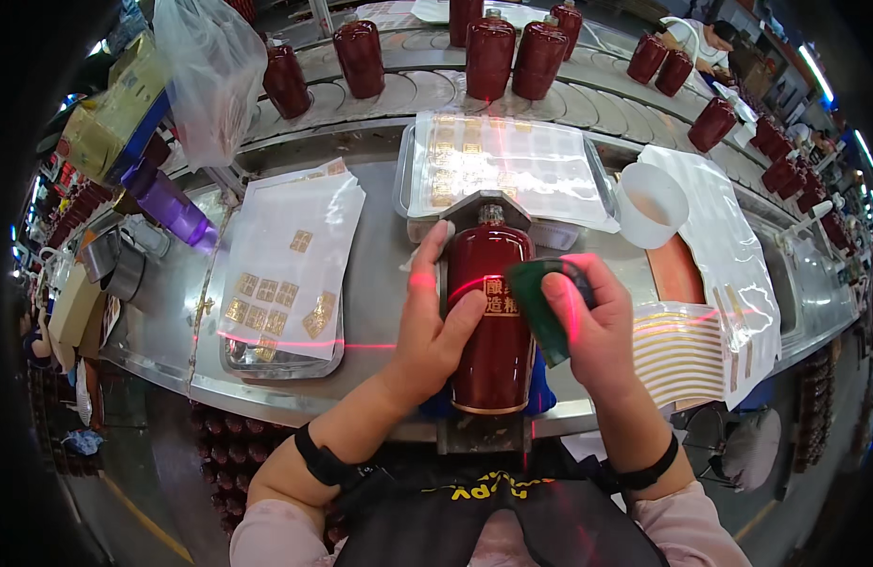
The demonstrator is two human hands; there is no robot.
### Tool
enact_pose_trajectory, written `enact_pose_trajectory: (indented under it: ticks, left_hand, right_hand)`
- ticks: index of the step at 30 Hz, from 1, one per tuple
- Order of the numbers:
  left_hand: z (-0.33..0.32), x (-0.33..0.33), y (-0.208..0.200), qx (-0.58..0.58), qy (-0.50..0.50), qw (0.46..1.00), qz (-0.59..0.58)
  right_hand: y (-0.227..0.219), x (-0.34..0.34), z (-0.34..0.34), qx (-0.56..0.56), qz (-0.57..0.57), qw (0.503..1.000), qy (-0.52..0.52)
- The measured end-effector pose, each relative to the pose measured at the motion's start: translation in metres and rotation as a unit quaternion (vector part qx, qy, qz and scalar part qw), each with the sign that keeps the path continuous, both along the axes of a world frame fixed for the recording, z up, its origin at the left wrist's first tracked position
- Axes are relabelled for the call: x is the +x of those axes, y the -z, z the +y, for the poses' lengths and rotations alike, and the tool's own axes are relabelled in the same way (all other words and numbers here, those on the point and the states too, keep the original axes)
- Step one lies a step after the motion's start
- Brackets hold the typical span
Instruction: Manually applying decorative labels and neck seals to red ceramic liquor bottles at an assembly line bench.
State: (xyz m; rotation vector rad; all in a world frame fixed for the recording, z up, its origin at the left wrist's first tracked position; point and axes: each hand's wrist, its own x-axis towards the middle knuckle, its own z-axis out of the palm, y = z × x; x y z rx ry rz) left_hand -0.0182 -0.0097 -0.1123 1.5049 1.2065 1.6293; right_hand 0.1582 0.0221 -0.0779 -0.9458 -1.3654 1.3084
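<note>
A glossy dark red bottle (491,364) lies tilted in a metal holder (488,200) before me, its bare neck pointing away. A square gold label (499,295) sits on its front. My left hand (438,317) grips the bottle's left side, thumb on the front beside the label and fingers along the edge. In my right hand (592,321) is a dark green pad (542,307), pinched between thumb and fingers, at the label's right side and covering part of it. A thin red laser line crosses the label and both hands.
Sheets of gold labels (290,274) lie on a tray at left, with more sheets (455,161) behind the bottle. A white tub (652,203) and gold-striped strips (677,354) are at right. Red bottles (490,57) line a curved conveyor; a purple bottle (172,203) stands left.
</note>
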Motion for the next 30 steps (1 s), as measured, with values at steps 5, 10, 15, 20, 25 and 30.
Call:
enact_pose_trajectory:
  ticks: [5,10,15,20,25,30]
  left_hand:
    - [-0.016,-0.03,-0.012,0.157,0.025,0.909,0.385]
    - [-0.01,-0.041,-0.01,0.173,0.018,0.88,0.441]
    - [-0.002,-0.046,-0.013,0.167,0.015,0.883,0.438]
    - [-0.003,-0.042,-0.02,0.247,0.014,0.845,0.474]
    - [0.018,-0.037,-0.037,0.26,0.081,0.833,0.482]
    - [0.03,-0.038,-0.03,0.185,0.061,0.911,0.364]
  right_hand:
    - [0.015,-0.004,-0.002,-0.037,0.016,0.999,0.031]
    - [0.022,-0.006,-0.003,-0.082,0.073,0.994,0.012]
    - [0.022,-0.005,-0.006,-0.103,0.104,0.989,-0.002]
    - [0.026,0.007,-0.005,-0.026,0.056,0.998,0.025]
    - [0.021,0.02,-0.01,-0.036,0.029,0.999,0.029]
    - [-0.019,0.023,0.001,0.159,-0.146,0.974,-0.075]
